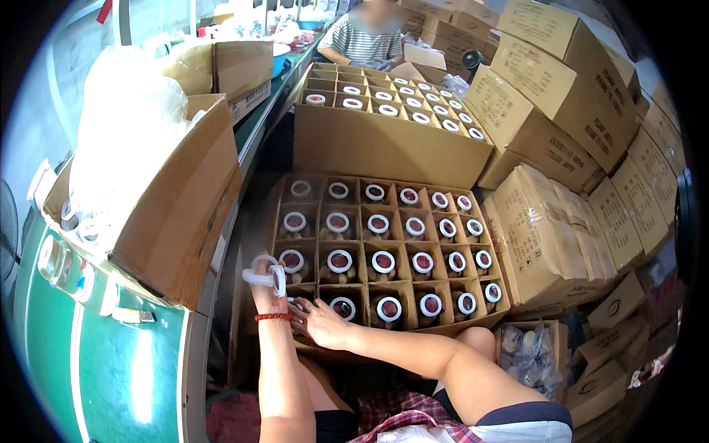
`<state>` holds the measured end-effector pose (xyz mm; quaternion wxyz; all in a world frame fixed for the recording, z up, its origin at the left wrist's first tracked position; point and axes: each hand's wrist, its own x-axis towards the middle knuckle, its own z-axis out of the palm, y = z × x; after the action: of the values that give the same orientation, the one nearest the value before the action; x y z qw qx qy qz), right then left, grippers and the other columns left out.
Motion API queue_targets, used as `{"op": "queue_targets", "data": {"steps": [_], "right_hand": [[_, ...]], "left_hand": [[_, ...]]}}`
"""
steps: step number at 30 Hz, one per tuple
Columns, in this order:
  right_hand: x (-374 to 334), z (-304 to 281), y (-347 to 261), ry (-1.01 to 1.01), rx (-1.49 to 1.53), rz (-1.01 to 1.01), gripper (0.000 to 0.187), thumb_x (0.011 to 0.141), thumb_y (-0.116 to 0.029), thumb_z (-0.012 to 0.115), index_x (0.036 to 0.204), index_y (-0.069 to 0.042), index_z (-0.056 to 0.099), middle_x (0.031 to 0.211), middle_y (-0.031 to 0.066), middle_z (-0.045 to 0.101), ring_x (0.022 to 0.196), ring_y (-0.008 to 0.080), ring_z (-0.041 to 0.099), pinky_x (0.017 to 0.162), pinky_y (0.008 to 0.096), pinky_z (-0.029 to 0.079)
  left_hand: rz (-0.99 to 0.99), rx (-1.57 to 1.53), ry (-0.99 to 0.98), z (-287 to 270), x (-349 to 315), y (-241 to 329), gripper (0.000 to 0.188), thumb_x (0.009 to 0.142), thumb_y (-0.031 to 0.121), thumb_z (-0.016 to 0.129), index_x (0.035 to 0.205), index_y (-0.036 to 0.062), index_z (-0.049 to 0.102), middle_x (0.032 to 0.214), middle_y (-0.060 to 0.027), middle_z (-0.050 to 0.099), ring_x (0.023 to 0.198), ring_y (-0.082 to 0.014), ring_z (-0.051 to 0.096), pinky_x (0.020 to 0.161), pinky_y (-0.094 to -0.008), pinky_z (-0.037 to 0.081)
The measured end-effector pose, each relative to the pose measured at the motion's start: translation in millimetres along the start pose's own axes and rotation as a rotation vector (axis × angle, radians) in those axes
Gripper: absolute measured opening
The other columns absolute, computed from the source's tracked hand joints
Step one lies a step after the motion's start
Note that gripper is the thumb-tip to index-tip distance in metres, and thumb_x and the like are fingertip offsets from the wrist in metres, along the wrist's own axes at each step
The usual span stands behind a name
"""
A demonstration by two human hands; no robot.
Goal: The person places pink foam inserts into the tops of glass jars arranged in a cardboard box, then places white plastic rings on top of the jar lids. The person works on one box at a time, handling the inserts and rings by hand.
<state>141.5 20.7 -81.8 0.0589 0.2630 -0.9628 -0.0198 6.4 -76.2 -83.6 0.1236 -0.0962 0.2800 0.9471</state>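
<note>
My left hand (pixel 271 295), a red beaded bracelet at its wrist, is closed around several white plastic rings (pixel 260 279) above the near left corner of a divided cardboard box (pixel 413 294). Close beside it, my right hand (pixel 325 325) reaches into the near left compartment. Its fingers are bent around a white ring-shaped lid there, of which only a sliver of edge shows; the jar below is hidden. Most other compartments hold an upright jar (pixel 383 261) with a white ring around a dark reddish top.
A second divided box (pixel 384 144) of white-ringed jars stands behind. On the green table (pixel 148 369) at left, an open carton (pixel 185 199) holds a plastic bag (pixel 129 111) and white rings. Stacked cartons (pixel 546 229) line the right. Across the table sits another person (pixel 362 40).
</note>
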Motion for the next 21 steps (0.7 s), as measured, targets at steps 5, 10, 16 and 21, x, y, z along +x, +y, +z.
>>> {"op": "queue_targets", "data": {"steps": [5,10,16,21], "right_hand": [[1.9,-6.9,-5.3,0.076,0.180,0.046,0.041,0.079,-0.020,0.056,0.115,0.000,0.057,0.131,0.0166,0.047,0.123,0.0357,0.042,0.087,0.0419,0.045],[-3.1,-4.9,-10.2,0.027,0.398,0.114,0.042,0.086,-0.019,0.052,0.123,0.001,0.049,0.135,0.0214,0.041,0.128,0.0428,0.036,0.094,0.0461,0.046],[-2.4,-2.6,-9.2,-0.004,0.341,0.076,0.046,0.088,-0.020,0.050,0.129,0.000,0.045,0.139,0.0214,0.037,0.130,0.0441,0.033,0.094,0.0460,0.047],[-3.6,7.1,-11.5,-0.008,0.457,0.168,0.048,0.089,-0.019,0.049,0.131,0.001,0.043,0.142,0.0220,0.034,0.131,0.0445,0.031,0.098,0.0468,0.044]], "left_hand": [[-0.030,0.027,-0.012,2.2,0.6,-6.2,0.014,0.088,0.008,0.057,0.100,0.0012,0.055,0.083,-0.0094,0.058,0.065,-0.0214,0.061,0.059,-0.0284,0.051],[-0.028,0.061,-0.026,3.1,1.2,-11.0,0.016,0.087,0.009,0.059,0.101,0.0012,0.055,0.083,-0.0092,0.059,0.064,-0.0204,0.062,0.058,-0.0271,0.051],[-0.055,0.100,-0.051,5.8,-0.8,-8.9,0.016,0.085,0.008,0.060,0.098,0.0017,0.056,0.082,-0.0089,0.060,0.064,-0.0201,0.062,0.056,-0.0272,0.051],[-0.073,0.131,-0.027,10.0,-6.7,-9.5,0.017,0.086,0.012,0.061,0.099,0.0021,0.056,0.078,-0.0092,0.061,0.062,-0.0187,0.063,0.050,-0.0250,0.049]]}}
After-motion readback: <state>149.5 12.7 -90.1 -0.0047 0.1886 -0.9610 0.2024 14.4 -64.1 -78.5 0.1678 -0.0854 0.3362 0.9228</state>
